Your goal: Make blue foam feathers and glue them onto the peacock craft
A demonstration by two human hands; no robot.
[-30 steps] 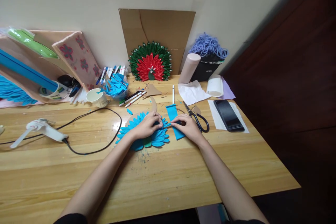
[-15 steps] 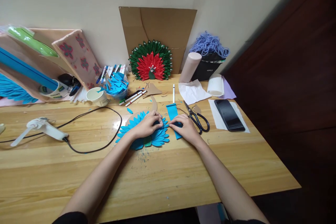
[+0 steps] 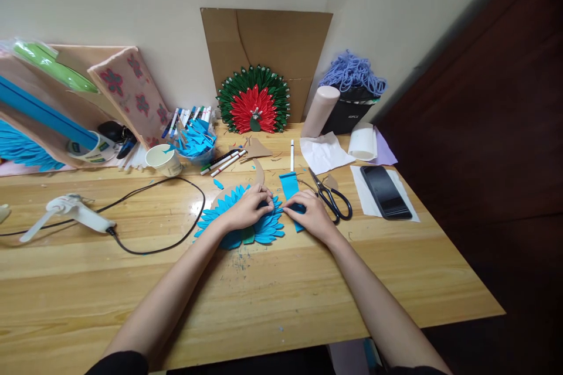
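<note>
A fan of layered blue paper petals (image 3: 267, 229) lies on the table on a brown cardboard backing (image 3: 224, 192), with a small green piece (image 3: 248, 235) at its lower middle. My left hand (image 3: 251, 209) rests over the top of the fan, its fingers closed and curled together; whatever is between them is hidden. At the fan's right edge, my right hand (image 3: 311, 214) pinches the tip of a blue petal between thumb and forefinger. Beneath that hand lies a blue paper strip (image 3: 289, 184). Black-handled scissors (image 3: 333, 198) are just to its right.
A white glue gun (image 3: 79, 212) with a looping black cord lies left. Behind are a paper cup (image 3: 163, 159), a tub of blue pieces (image 3: 197, 143), markers (image 3: 227, 164) and a red-green petal fan (image 3: 253, 106) against cardboard. A phone (image 3: 385, 192) sits right.
The view has shifted very slightly. Both hands keep the same place and grip on the blue petal fan; nothing else has visibly moved.
</note>
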